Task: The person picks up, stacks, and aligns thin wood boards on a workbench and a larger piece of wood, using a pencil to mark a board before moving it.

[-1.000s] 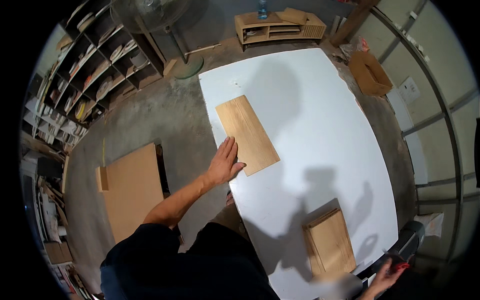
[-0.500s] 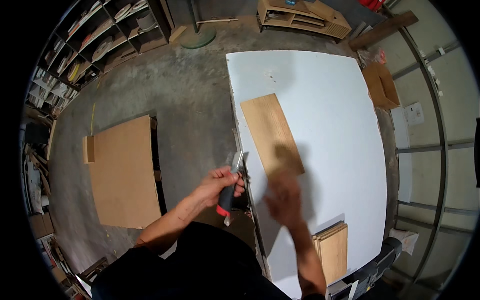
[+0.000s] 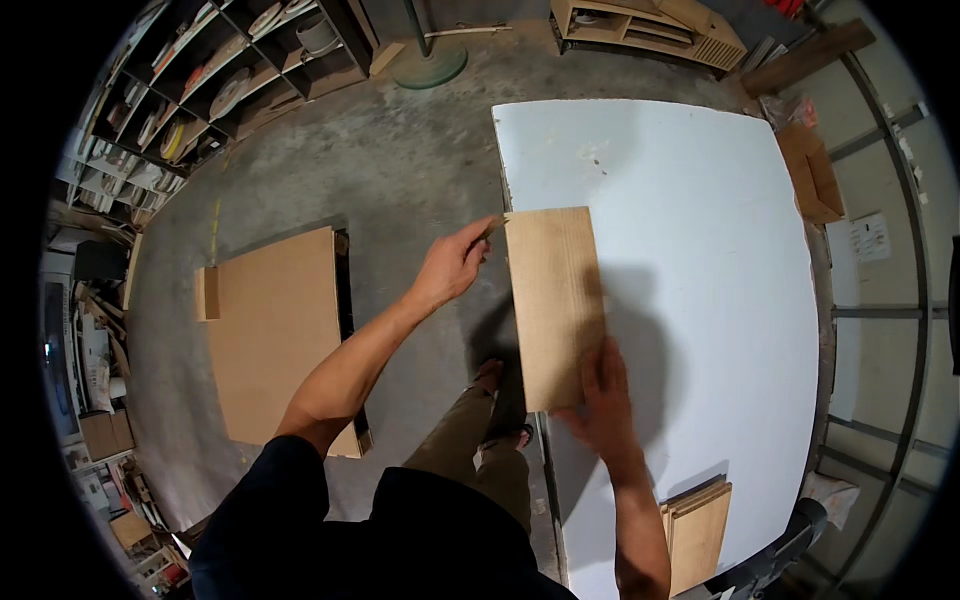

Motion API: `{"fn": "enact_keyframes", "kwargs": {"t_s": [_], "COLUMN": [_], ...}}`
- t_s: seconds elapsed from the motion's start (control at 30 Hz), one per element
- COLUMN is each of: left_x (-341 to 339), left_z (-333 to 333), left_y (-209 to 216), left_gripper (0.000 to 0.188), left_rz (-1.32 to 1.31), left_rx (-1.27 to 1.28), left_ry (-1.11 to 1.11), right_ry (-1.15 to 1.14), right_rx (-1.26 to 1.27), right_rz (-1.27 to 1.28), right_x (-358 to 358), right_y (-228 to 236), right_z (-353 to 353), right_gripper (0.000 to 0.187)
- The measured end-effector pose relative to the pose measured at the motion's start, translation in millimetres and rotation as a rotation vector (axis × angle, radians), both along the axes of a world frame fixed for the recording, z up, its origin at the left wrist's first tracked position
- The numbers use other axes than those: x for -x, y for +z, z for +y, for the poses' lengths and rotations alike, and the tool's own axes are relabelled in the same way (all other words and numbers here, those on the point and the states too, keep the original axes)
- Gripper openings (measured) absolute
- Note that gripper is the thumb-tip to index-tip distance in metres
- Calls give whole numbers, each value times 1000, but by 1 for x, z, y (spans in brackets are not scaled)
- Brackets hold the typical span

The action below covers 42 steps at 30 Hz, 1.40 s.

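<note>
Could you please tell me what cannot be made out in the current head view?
In the head view:
- Whatever the left hand may hold: mostly hidden by the hand itself.
- The underside of the wooden board: covered by its upper face.
- The top of the pole stand: cut off by the upper edge.
- Print on the wall sheet: too small.

Place: a woodworking workshop is indicated.
Floor (image 3: 400, 150): bare, stained concrete is shown.
Shelving (image 3: 345, 40): its compartments are crowded with rolls (image 3: 232, 95) and other stock.
White work surface (image 3: 700, 250): wooden boards (image 3: 700, 535) are stacked toward its near end.
Wall (image 3: 880, 370): pale panels are crossed by exposed metal bars (image 3: 880, 313).
Left edge: loose strips (image 3: 112, 345) are heaped.
</note>
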<state>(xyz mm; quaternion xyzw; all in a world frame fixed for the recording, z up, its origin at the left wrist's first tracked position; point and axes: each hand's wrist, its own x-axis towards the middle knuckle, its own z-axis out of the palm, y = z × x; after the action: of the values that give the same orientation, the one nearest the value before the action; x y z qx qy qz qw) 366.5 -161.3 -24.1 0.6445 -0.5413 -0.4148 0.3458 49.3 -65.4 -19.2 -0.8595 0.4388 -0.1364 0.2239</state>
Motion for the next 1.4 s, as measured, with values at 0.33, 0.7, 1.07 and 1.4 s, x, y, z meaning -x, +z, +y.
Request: {"fn": "enact_keyframes", "kwargs": {"t_s": [0.33, 0.7, 1.07, 1.4], "left_x": [-7, 4, -1, 25], "left_z": [29, -7, -29, 47], "left_y": [-3, 25, 18, -8], "left_gripper": [40, 41, 37, 56], "left_rz": [306, 87, -313, -550], "left_rx": [-448, -193, 193, 335], "left_ry": [157, 86, -75, -337], "right_ry": [3, -25, -35, -28], "right_rx": [132, 143, 142, 187], "right_rz": [-91, -108, -125, -118], "right_x": [-13, -13, -12, -15], "right_y": [-2, -5, -1, -9], "right_z": [2, 5, 4, 5], "right_gripper": [96, 100, 96, 91]}}
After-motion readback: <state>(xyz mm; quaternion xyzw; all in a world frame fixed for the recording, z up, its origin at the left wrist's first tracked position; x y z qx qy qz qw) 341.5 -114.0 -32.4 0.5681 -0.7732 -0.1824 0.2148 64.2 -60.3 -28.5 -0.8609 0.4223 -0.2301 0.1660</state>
